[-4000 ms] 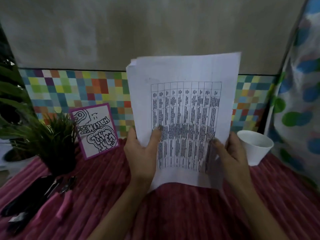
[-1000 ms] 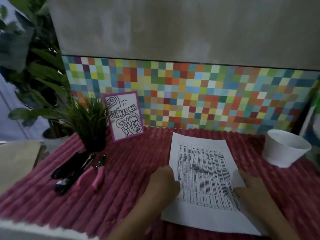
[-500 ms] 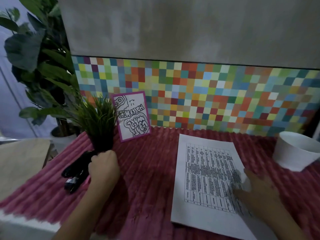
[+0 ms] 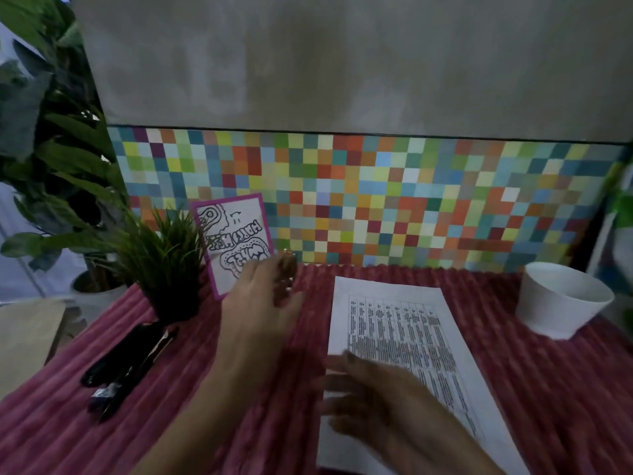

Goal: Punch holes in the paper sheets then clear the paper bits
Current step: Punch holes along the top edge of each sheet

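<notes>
A stack of printed paper sheets (image 4: 404, 323) lies flat on the pink ribbed cloth (image 4: 548, 389), right of centre. My right hand (image 4: 387, 402) rests flat on the stack's near left edge with its fingers spread. My left hand (image 4: 260, 299) hovers above the cloth just left of the sheets' far corner. It is closed around a small plier-type hole punch (image 4: 287, 269). Only the punch's metal head shows above my fingers; its handles are hidden in my palm.
A white paper cup (image 4: 561, 303) stands at the far right. A small potted grass plant (image 4: 168, 269) and a purple-framed drawing card (image 4: 233, 241) stand at the back left. Black tools (image 4: 126, 358) lie on the cloth at the left. A colourful mosaic panel runs along the back.
The sheets went from held upright to lying on the cloth. My left hand reached to the tools at the left, took the punch, and has come back toward the sheets. My right hand shifted to the left edge.
</notes>
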A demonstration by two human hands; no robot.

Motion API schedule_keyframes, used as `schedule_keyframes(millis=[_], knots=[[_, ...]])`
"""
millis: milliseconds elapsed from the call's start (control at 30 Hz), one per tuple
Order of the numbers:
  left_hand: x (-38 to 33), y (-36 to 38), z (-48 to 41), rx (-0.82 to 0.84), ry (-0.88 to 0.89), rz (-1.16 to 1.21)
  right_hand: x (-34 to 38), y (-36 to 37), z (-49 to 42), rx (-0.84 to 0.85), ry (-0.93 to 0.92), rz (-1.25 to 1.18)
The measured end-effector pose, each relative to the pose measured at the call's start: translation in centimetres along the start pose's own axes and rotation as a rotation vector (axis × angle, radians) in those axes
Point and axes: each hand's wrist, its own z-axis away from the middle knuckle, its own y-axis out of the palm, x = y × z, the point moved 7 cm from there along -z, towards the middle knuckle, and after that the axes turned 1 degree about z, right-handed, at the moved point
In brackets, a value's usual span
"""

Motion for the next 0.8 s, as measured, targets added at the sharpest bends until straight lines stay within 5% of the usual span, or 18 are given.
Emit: schedule_keyframes(millis=[67,133,233,300,400,500,600,700,800], knots=[[-2.5,2.2,0.4,0.068,-0.046,0.375,-1.1,1.9,-0.6,0.153,0.172,-0.296],[-4.8,4.8,1.1,0.158,-0.129,0.699,1.2,3.3,-0.6,0.351,0.075,-0.543],[-7.5,7.9,1.9,0.231,-0.205,1.033,6.0,0.0,-1.4,0.203,-0.203,-0.718],[-8.4,9.7,2.0,0.279,-0.155,1.075,9.0,-3.1,-2.0,0.054,-0.333,-0.770],[-7.9,12.5,1.1,0.373,-0.010,0.821,13.5,-7.1,-3.5,-0.051,-0.555,-0.727],[-2.8,15.2,-0.5,0.356,-0.067,0.437,17.5,-9.9,-5.2,-0.264,-0.753,-0.296],[3.0,16.2,-0.9,0.257,-0.219,-0.100,19.7,-9.7,-7.9,-0.521,-0.808,0.526],[4.6,17.1,-0.8,0.317,-0.221,-0.395,17.7,-7.8,-12.8,-0.462,-0.693,1.184],[4.8,17.8,-0.7,0.353,-0.257,-0.438,14.1,-7.4,-17.0,-0.363,-0.569,1.477]])
